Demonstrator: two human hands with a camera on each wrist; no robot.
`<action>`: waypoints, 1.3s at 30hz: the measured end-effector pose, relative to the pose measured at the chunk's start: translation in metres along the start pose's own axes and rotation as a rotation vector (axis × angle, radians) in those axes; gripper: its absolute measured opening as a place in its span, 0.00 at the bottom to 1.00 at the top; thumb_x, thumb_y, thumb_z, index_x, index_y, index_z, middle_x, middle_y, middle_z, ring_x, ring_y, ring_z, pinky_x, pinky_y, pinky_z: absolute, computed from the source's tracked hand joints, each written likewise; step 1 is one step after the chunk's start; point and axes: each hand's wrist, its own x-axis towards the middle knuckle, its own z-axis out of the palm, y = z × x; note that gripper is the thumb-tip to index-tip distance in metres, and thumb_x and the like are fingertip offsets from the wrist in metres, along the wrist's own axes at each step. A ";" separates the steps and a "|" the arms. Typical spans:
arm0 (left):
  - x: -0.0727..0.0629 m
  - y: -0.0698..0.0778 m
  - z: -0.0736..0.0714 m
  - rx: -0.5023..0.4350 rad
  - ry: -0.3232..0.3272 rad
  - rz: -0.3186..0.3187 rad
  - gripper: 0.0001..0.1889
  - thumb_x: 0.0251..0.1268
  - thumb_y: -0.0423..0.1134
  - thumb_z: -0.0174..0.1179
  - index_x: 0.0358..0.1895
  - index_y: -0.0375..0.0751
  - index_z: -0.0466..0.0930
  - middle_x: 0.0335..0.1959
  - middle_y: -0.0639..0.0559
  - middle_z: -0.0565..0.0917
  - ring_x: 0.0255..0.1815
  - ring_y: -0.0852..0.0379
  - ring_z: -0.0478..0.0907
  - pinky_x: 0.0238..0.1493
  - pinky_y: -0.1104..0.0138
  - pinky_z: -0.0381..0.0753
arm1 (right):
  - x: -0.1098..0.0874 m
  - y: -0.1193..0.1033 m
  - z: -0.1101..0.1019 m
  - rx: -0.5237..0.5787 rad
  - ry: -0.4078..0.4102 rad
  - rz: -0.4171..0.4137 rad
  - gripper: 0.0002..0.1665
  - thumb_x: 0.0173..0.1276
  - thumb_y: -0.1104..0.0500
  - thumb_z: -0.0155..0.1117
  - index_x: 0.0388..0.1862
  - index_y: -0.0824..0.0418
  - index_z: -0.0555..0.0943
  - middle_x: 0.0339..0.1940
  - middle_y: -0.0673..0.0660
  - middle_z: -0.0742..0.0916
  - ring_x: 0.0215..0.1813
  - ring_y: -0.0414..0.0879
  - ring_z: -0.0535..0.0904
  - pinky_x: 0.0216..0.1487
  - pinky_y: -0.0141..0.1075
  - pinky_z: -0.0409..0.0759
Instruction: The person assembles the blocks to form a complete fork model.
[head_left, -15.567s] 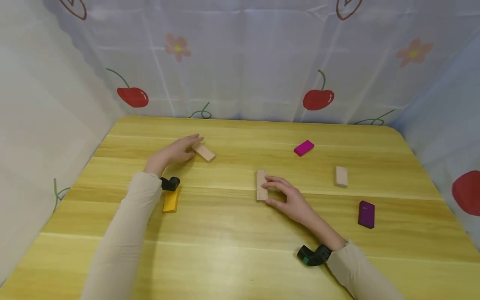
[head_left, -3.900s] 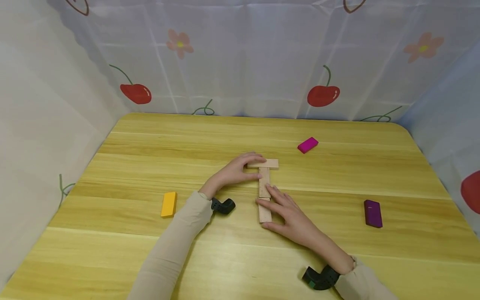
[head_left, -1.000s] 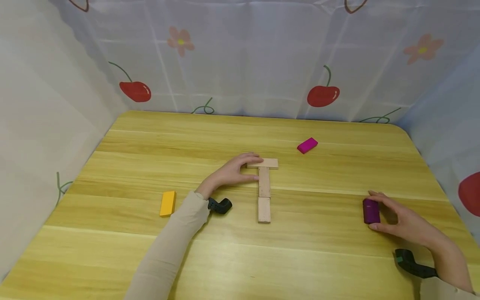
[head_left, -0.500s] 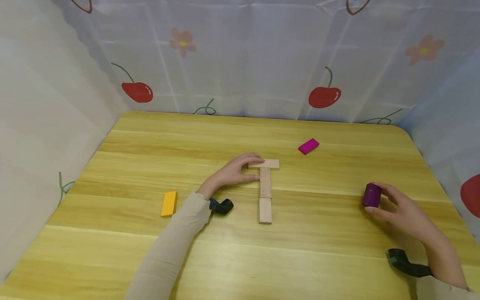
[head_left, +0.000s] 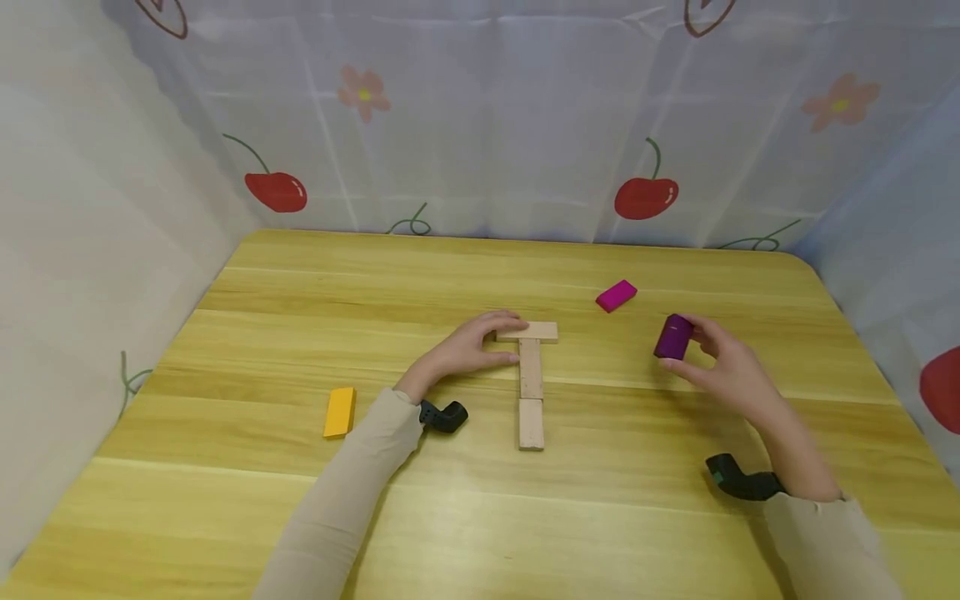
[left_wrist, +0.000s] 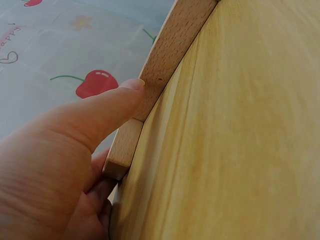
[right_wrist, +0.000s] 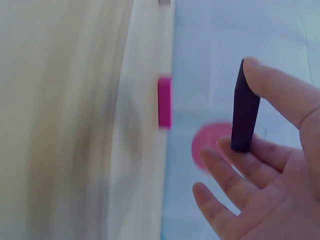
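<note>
Three plain wooden blocks lie flat on the table in a T: a crosswise block (head_left: pixel 542 332), a middle block (head_left: pixel 530 367) and a lower block (head_left: pixel 531 425). My left hand (head_left: pixel 468 346) holds the T's upper left corner, fingers round the crosswise block and thumb against the middle block's side; in the left wrist view the thumb (left_wrist: pixel 100 112) lies on the wood. Off to the right, my right hand (head_left: pixel 727 367) pinches a dark purple block (head_left: pixel 673 337) between thumb and fingers, raised above the table. The right wrist view shows that purple block (right_wrist: pixel 244 115) edge-on.
A magenta block (head_left: pixel 617 296) lies at the back, right of the T. On the left, near the left sleeve, lies a yellow block (head_left: pixel 340 412). A printed curtain (head_left: pixel 480 125) hangs behind the wooden table (head_left: pixel 600 533).
The third plain block joined the T earlier. My right hand then went to the purple block, lifted it and carried it left and toward the back. My left hand stays at the T.
</note>
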 end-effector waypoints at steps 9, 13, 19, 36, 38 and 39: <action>0.001 0.001 0.001 -0.005 -0.002 0.001 0.28 0.62 0.45 0.62 0.66 0.45 0.69 0.68 0.49 0.64 0.69 0.56 0.54 0.66 0.63 0.54 | 0.052 -0.029 0.042 0.070 -0.065 0.017 0.43 0.62 0.54 0.68 0.68 0.71 0.60 0.62 0.73 0.69 0.61 0.69 0.66 0.58 0.58 0.64; 0.001 0.001 0.000 -0.004 0.001 -0.003 0.28 0.62 0.45 0.63 0.66 0.45 0.69 0.67 0.49 0.64 0.69 0.55 0.54 0.66 0.62 0.53 | 0.070 -0.033 0.057 0.081 -0.075 0.034 0.42 0.62 0.53 0.68 0.67 0.71 0.61 0.61 0.72 0.71 0.61 0.66 0.67 0.59 0.56 0.65; 0.001 0.002 0.001 -0.001 0.000 -0.004 0.28 0.62 0.45 0.63 0.65 0.45 0.69 0.67 0.48 0.64 0.69 0.55 0.54 0.66 0.63 0.52 | 0.091 -0.033 0.070 0.048 -0.085 0.035 0.42 0.63 0.53 0.67 0.67 0.73 0.61 0.60 0.73 0.71 0.61 0.65 0.67 0.59 0.54 0.65; -0.001 0.003 -0.002 -0.004 -0.005 0.002 0.28 0.63 0.45 0.62 0.66 0.44 0.69 0.68 0.47 0.63 0.69 0.54 0.53 0.67 0.62 0.52 | 0.118 -0.031 0.087 -0.047 -0.097 0.073 0.44 0.63 0.52 0.66 0.68 0.74 0.59 0.63 0.73 0.69 0.64 0.64 0.63 0.63 0.53 0.60; -0.001 0.003 -0.003 -0.006 -0.005 0.003 0.28 0.63 0.45 0.62 0.66 0.43 0.69 0.68 0.47 0.63 0.69 0.53 0.54 0.67 0.61 0.52 | 0.120 -0.032 0.089 -0.063 -0.100 0.062 0.44 0.63 0.52 0.66 0.68 0.74 0.59 0.63 0.73 0.69 0.64 0.64 0.63 0.63 0.53 0.60; -0.001 0.002 -0.003 -0.006 -0.005 0.003 0.28 0.63 0.45 0.62 0.66 0.44 0.69 0.68 0.47 0.63 0.69 0.54 0.53 0.67 0.62 0.52 | 0.120 -0.032 0.089 -0.070 -0.101 0.058 0.43 0.64 0.52 0.65 0.68 0.74 0.59 0.63 0.73 0.69 0.64 0.64 0.63 0.63 0.53 0.60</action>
